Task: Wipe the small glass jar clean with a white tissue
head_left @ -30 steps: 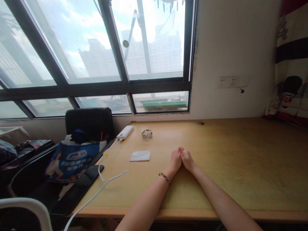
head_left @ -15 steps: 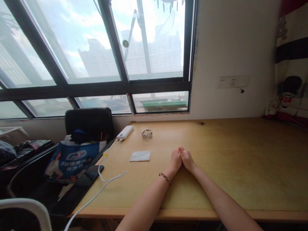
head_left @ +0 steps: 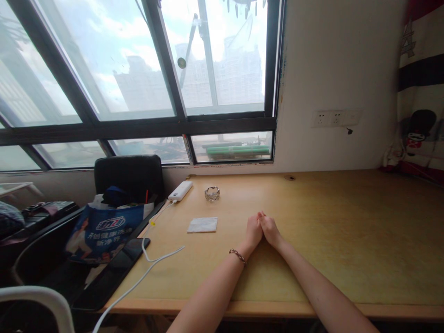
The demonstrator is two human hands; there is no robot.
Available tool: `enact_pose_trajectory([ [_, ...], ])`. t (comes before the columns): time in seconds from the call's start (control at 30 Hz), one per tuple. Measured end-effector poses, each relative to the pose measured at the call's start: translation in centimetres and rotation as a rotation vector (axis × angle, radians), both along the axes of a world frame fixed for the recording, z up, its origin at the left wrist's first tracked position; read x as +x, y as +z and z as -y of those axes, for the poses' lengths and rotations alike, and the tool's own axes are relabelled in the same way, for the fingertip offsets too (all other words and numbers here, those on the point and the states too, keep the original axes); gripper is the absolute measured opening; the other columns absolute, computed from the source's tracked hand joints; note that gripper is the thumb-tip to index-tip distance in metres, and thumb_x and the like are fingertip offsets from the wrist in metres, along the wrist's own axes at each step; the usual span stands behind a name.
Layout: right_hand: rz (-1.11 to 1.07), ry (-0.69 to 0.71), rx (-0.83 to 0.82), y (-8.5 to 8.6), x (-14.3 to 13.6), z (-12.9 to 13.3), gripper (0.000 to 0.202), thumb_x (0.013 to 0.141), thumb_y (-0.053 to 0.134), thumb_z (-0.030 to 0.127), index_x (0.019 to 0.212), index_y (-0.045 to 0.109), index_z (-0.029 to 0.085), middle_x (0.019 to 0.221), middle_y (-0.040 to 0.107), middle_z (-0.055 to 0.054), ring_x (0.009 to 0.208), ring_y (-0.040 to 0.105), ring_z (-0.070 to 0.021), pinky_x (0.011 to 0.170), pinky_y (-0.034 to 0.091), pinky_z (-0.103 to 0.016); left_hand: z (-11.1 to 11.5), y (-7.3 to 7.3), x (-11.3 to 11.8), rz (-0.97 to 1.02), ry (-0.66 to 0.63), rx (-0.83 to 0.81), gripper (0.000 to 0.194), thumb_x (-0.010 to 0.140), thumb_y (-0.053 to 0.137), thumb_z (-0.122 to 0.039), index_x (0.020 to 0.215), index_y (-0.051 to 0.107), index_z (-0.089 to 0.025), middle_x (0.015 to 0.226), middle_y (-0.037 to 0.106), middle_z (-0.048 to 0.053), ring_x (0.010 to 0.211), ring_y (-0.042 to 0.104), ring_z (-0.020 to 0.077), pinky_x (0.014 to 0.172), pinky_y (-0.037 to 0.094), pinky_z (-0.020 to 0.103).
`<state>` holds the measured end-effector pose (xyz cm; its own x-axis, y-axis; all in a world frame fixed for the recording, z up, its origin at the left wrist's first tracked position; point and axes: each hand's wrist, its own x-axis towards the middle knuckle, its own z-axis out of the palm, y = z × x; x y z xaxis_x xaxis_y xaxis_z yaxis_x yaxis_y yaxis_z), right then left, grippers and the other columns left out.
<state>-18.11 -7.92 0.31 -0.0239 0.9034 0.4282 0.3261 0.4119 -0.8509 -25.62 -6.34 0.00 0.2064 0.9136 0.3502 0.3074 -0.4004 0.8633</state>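
My left hand (head_left: 254,230) and my right hand (head_left: 270,230) rest together on the wooden table (head_left: 333,240), touching at the fingers. Both are closed, with fingers curled inward; whether anything lies between them is hidden. A braided bracelet (head_left: 237,255) circles my left wrist. Left of my hands lies a flat white folded tissue or packet (head_left: 202,225). Farther back stands a silvery openwork ring-shaped object (head_left: 212,194).
A white power bank (head_left: 180,191) with a white cable (head_left: 133,286) lies at the table's left edge. Beside it are a black chair (head_left: 128,173), a blue bag (head_left: 107,231) and a dark flat panel (head_left: 114,275). Window and wall sockets (head_left: 329,119) are behind.
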Motion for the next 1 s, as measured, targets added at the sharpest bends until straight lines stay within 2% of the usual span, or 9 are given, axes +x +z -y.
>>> enact_pose_trajectory([
  [0.43,-0.022,0.011,0.003,0.07,-0.04,0.05,0.053,0.083,0.025,0.049,0.047,0.045,0.017,0.047,0.050,-0.002,0.051,0.049,-0.0136,0.057,0.039,-0.024,0.00,0.05,-0.09,0.015,-0.015,0.001,0.052,0.084,0.022,-0.044,0.060,0.055,-0.012,0.056,0.057,0.005,0.052,0.048,0.0124,0.051,0.035,0.022],
  [1.0,-0.014,0.022,0.002,0.50,-0.08,0.28,0.054,0.083,0.024,0.050,0.046,0.044,0.017,0.047,0.051,-0.002,0.051,0.050,-0.0131,0.058,0.039,-0.024,-0.14,-0.06,-0.08,-0.006,-0.009,0.004,0.052,0.084,0.021,-0.044,0.057,0.053,-0.013,0.054,0.055,0.005,0.050,0.046,0.0115,0.049,0.033,0.022],
])
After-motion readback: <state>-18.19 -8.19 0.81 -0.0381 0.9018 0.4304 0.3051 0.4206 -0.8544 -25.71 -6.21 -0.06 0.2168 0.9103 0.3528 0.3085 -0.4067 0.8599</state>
